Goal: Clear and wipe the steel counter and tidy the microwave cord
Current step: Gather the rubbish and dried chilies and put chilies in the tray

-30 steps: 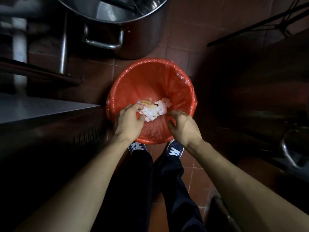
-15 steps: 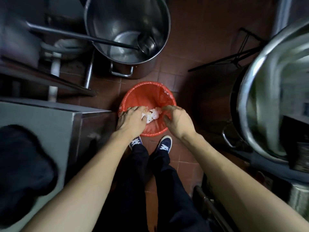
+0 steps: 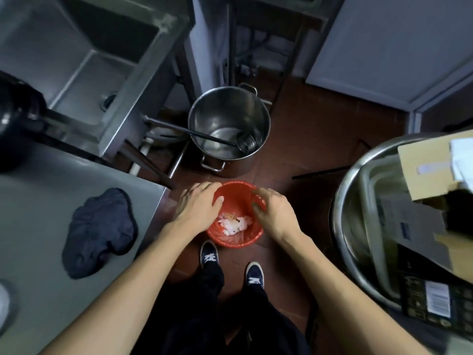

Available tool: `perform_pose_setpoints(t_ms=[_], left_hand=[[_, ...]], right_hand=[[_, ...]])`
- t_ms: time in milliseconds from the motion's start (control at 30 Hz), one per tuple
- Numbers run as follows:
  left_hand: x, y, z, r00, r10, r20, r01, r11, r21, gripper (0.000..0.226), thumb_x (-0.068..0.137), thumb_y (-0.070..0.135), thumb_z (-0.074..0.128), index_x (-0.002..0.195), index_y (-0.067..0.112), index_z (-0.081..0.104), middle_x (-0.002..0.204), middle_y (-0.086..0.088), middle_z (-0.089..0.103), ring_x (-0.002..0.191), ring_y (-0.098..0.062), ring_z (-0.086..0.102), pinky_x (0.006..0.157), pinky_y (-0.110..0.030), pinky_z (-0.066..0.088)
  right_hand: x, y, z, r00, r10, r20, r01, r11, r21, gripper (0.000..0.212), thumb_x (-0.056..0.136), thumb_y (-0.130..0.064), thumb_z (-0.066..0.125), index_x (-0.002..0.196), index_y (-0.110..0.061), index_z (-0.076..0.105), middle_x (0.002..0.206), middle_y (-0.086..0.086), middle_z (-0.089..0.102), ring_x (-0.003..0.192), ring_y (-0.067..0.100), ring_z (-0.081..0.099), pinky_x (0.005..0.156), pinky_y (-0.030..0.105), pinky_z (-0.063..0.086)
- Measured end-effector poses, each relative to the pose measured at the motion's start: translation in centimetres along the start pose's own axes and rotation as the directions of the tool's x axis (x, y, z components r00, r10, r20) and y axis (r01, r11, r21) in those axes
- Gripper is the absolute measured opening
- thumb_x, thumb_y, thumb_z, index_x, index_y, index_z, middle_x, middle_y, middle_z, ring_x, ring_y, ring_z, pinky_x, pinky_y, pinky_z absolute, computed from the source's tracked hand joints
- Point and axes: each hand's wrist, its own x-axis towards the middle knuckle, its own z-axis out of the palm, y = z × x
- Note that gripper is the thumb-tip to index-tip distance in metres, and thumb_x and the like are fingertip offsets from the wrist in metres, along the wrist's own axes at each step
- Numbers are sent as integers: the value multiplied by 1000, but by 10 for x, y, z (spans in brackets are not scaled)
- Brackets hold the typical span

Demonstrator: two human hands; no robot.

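A red bin point(image 3: 239, 240) lined with a plastic bag stands on the brown tiled floor between my shoes and a big pot. White crumpled scraps point(image 3: 234, 223) lie inside it. My left hand point(image 3: 198, 207) hovers over the bin's left rim with fingers spread and relaxed, holding nothing. My right hand point(image 3: 275, 213) hangs over the right rim, fingers loosely bent, also holding nothing. The steel counter point(image 3: 51, 221) is at my left, with a dark cloth point(image 3: 99, 231) crumpled on it. No microwave or cord is in sight.
A steel stockpot point(image 3: 230, 129) with a ladle point(image 3: 199, 133) stands just beyond the bin. A steel sink point(image 3: 84, 60) is at the upper left. On the right, a large steel basin point(image 3: 358, 226) holds cardboard boxes point(image 3: 432, 172).
The view has risen away from the bin, as if I stood up. The scraps my hands held have dropped into the bin, and both hands have lifted clear of it.
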Motion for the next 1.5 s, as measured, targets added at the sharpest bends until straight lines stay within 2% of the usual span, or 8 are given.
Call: perform_pose_setpoints(t_ms=[233, 400, 567, 667, 800, 1033, 1233, 1500], left_hand=[[-61, 28, -22, 978, -125, -164, 130, 991, 15, 49, 100, 39, 47, 146, 24, 42, 147, 4, 49, 136, -19, 42, 114, -42, 32], [-110, 25, -27, 937, -215, -274, 220, 976, -13, 49, 99, 39, 49, 145, 23, 44, 145, 1, 52, 134, -20, 44, 112, -40, 33], [-166, 7, -34, 881, -307, -361, 320, 947, -25, 47, 98, 41, 50, 142, 25, 47, 140, 3, 56, 129, -21, 49, 105, -42, 35], [-203, -9, -37, 834, -366, -413, 377, 924, -58, 44, 96, 39, 54, 137, 24, 52, 132, 1, 61, 122, -25, 54, 101, -42, 39], [-255, -35, -33, 772, -447, -452, 451, 886, -108, 43, 95, 39, 53, 135, 22, 54, 131, -2, 62, 121, -27, 55, 99, -42, 44], [-340, -86, -20, 661, -574, -484, 563, 805, -186, 44, 97, 41, 50, 137, 24, 52, 130, 1, 62, 120, -24, 56, 97, -40, 45], [-433, -139, -3, 537, -677, -504, 614, 723, -317, 43, 98, 41, 50, 137, 24, 53, 132, 3, 62, 121, -21, 55, 99, -40, 44], [-559, -198, 33, 427, -770, -474, 660, 624, -420, 44, 98, 42, 50, 138, 24, 53, 133, 2, 61, 121, -22, 55, 101, -41, 43]], right_hand=[[-23, -15, -40, 977, -210, 30, 210, 978, -8, 31, 85, -20, 58, 115, -24, 68, 113, -4, 70, 104, 18, 64, 89, 34, 52], [-41, -37, -44, 948, -307, 80, 309, 951, -16, 29, 88, -17, 62, 117, -20, 69, 118, -1, 69, 107, 21, 64, 89, 35, 52], [-60, -72, -32, 889, -435, 145, 442, 897, -18, 34, 87, -14, 63, 120, -19, 68, 123, 0, 68, 112, 20, 62, 92, 33, 49], [-74, -98, -22, 836, -520, 177, 531, 847, -15, 26, 90, -16, 62, 114, -18, 71, 116, 0, 70, 106, 20, 64, 88, 31, 49], [-90, -136, -1, 756, -603, 253, 625, 781, -7, 24, 87, -13, 63, 110, -15, 72, 109, 5, 72, 97, 24, 67, 81, 34, 50], [-129, -216, 56, 611, -707, 357, 761, 648, -19, 37, 88, -20, 61, 125, -22, 65, 123, 2, 68, 111, 25, 63, 90, 37, 52], [-190, -273, 112, 507, -756, 414, 823, 567, 27, 34, 93, -19, 64, 127, -14, 65, 130, 4, 65, 119, 25, 60, 97, 35, 47], [-295, -327, 191, 424, -757, 497, 856, 514, 52, 33, 94, -23, 62, 127, -20, 64, 131, -1, 64, 113, 22, 61, 98, 37, 49]])
